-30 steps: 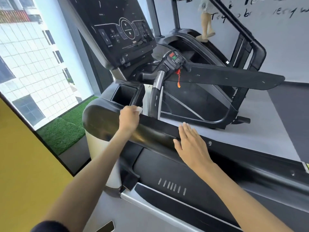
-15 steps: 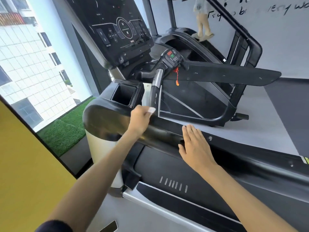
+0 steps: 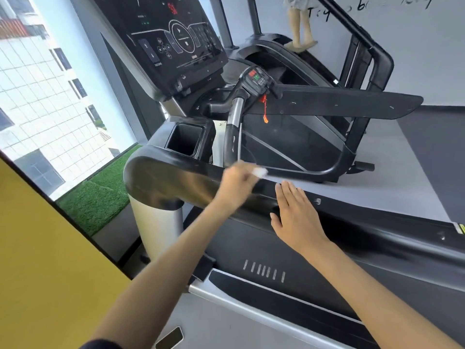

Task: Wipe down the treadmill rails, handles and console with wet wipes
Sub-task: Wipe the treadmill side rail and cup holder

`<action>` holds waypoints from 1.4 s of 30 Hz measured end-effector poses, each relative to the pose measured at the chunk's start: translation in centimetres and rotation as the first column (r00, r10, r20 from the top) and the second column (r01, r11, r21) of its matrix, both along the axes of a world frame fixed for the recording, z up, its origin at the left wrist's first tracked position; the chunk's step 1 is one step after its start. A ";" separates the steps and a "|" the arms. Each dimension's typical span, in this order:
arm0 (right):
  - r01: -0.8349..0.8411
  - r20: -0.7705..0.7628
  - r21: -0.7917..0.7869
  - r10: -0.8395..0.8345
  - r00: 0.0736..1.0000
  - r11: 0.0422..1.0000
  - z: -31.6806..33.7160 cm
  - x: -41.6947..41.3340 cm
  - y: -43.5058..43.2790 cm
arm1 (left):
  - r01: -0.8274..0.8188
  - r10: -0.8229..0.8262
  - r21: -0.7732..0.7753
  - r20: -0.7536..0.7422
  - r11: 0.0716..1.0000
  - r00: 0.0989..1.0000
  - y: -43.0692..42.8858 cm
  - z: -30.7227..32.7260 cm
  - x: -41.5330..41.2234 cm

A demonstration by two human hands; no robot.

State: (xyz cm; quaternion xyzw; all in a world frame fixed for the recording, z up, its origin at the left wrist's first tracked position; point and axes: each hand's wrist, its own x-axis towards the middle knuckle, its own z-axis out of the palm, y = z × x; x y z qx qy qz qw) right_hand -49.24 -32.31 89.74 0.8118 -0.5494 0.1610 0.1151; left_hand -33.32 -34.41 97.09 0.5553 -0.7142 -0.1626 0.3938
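Moved rightward along the near rail [image 3: 163, 182] — left hand [image 3: 236, 185], blurred, fingers curled round a white wipe [image 3: 260, 171] on the rail's top edge. Right hand [image 3: 294, 215] lies flat on it — fingers straight.

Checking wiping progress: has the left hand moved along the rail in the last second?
Yes. The left hand, holding the wipe, slid right along the rail, away from the cup holder toward the right hand.

- Green artificial-turf strip [image 3: 100, 197] at the window base.
- White tiled building [image 3: 37, 96] outside the glass.
- Flat yellow wall panel [image 3: 37, 260], lower left.
- Grey matte floor [image 3: 377, 177], far side.
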 end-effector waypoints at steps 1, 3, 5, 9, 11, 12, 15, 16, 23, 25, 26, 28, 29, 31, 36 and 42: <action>-0.003 -0.002 0.003 0.003 1.000 1.000 0.0 0.0 0.0 | -0.131 0.131 0.005 -0.030 0.991 0.991 -0.9 0.5 1.3; -0.009 -0.011 0.024 0.010 1.000 1.000 0.1 -0.1 0.0 | -0.341 0.338 0.042 0.050 0.939 0.940 -3.4 0.1 4.5; -0.017 -0.017 0.031 0.018 1.000 0.999 0.1 0.0 0.0 | -0.418 0.402 0.077 0.160 0.905 0.901 -4.4 -1.3 5.4; -0.025 -0.128 0.065 0.034 0.991 0.998 0.8 -0.6 0.2 | -0.382 0.384 -0.044 0.145 0.923 0.912 -2.4 -3.5 0.5; -0.090 -0.106 0.087 0.099 0.989 0.992 1.2 -1.3 0.4 | -0.184 0.190 -0.056 0.152 0.981 0.970 -1.3 -3.6 -1.6; -0.107 -0.074 0.112 0.115 0.991 0.988 1.6 -1.7 0.7 | -0.052 0.058 -0.040 0.169 0.998 0.984 -0.7 -3.4 -2.1; -0.107 0.018 0.065 0.106 0.994 0.992 1.7 -3.9 2.0 | 0.002 0.003 -0.034 0.157 0.999 0.988 -0.6 -1.9 -1.4; -0.086 0.025 0.044 0.085 0.996 0.995 1.5 -4.8 2.4 | -0.108 0.111 -0.030 0.131 0.994 0.985 -1.2 -1.3 -0.6; 0.096 0.010 0.082 -0.097 0.995 0.992 0.8 -9.8 4.4 | -0.473 0.460 0.046 0.170 0.880 0.872 -1.9 -2.2 -3.1; 0.122 0.013 0.091 -0.124 0.992 0.988 0.6 -10.6 4.7 | -0.422 0.414 0.026 0.148 0.906 0.898 -0.6 -2.8 -6.7; 0.133 0.004 0.093 -0.133 0.991 0.987 0.4 -10.9 4.7 | -0.370 0.363 0.019 0.149 0.929 0.920 0.0 -3.0 -8.3; 0.131 -0.025 0.101 -0.129 0.991 0.986 0.5 -11.1 4.8 | -0.218 0.208 0.035 0.190 0.975 0.960 1.1 -3.0 -10.5; 0.116 -0.040 0.120 -0.112 0.993 0.986 0.7 -11.2 4.9 | -0.149 0.133 0.065 0.202 0.987 0.970 1.4 -2.5 -10.6; 0.049 -0.063 0.159 -0.039 0.997 0.986 1.1 -11.9 4.9 | -0.153 0.132 0.104 0.186 0.983 0.974 0.7 -0.8 -8.6; -0.030 -0.016 0.232 0.035 0.999 0.972 1.7 -12.9 5.0 | -0.514 0.487 0.089 0.218 0.853 0.846 -2.2 0.6 -1.7; -0.028 0.001 0.270 0.029 1.000 0.962 1.8 -12.9 5.0 | -0.479 0.470 -0.009 0.212 0.878 0.857 0.4 -3.3 -8.6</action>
